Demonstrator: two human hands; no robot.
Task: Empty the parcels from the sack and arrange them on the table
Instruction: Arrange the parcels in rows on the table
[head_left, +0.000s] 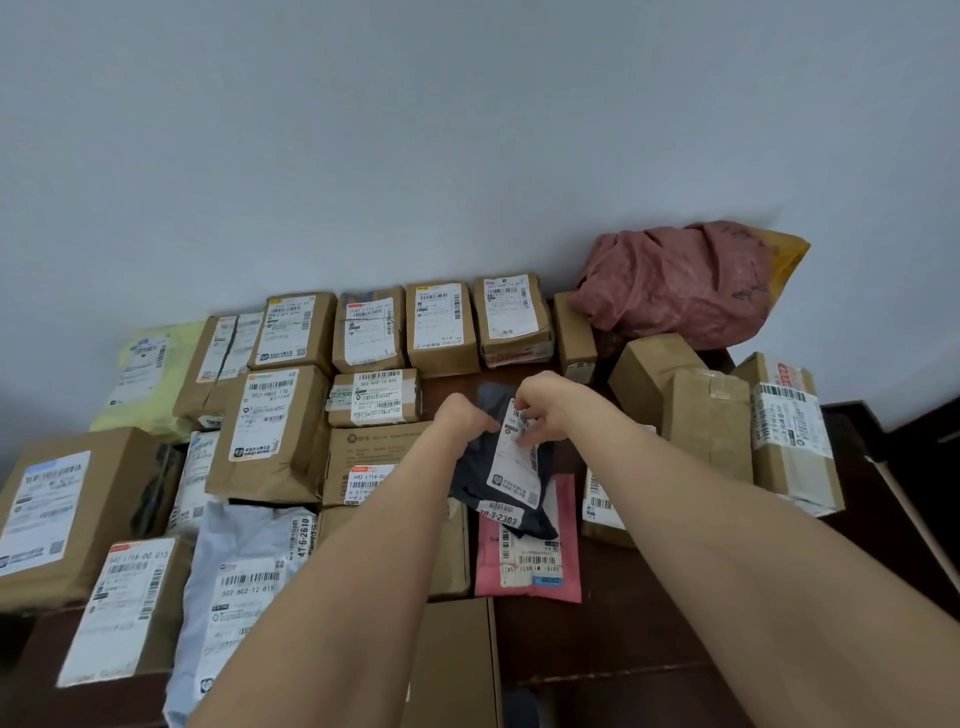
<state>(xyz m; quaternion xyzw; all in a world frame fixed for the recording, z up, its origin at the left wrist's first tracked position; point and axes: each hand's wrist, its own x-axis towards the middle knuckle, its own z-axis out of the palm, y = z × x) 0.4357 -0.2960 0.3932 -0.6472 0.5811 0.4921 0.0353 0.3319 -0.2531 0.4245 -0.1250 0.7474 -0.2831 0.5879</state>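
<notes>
The dark wooden table (649, 639) is mostly buried under brown cartons (270, 431) and mailers. Its near edge is cut off below, and the forearms (363, 571) cover several boxes. Most label print is too blurred to read. The crumpled reddish sack (675, 286) sits far right against the wall (415, 130). Between the box rows is 1 dark grey soft parcel (478, 478) bearing a white label (511, 462), its lower end overlapping a pink mailer (566, 571). The left hand (460, 415) grips its upper edge, and the right hand (545, 402) pinches the label's top.
</notes>
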